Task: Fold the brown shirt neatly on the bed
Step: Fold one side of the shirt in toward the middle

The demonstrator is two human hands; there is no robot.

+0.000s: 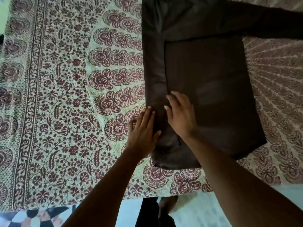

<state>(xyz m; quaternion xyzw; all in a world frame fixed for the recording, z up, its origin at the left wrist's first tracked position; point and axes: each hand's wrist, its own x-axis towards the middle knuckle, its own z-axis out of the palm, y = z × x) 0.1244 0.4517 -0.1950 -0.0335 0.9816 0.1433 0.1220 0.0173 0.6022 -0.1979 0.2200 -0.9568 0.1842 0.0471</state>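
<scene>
The brown shirt (208, 89) lies flat on the bed (68, 99), its body running away from me. Its left side and sleeve are folded inward as a long strip along the left edge. The other sleeve stretches out to the upper right. My left hand (144, 133) rests flat on the shirt's left edge near the hem, fingers spread. My right hand (180, 115) lies palm down just to its right, on the inner edge of the folded strip. Neither hand grips the cloth.
A patterned bedspread in cream, maroon and brown covers the bed. The bed's near edge runs along the bottom, with pale floor (196, 213) and my feet below it. A chequered mat (32, 218) shows at the bottom left.
</scene>
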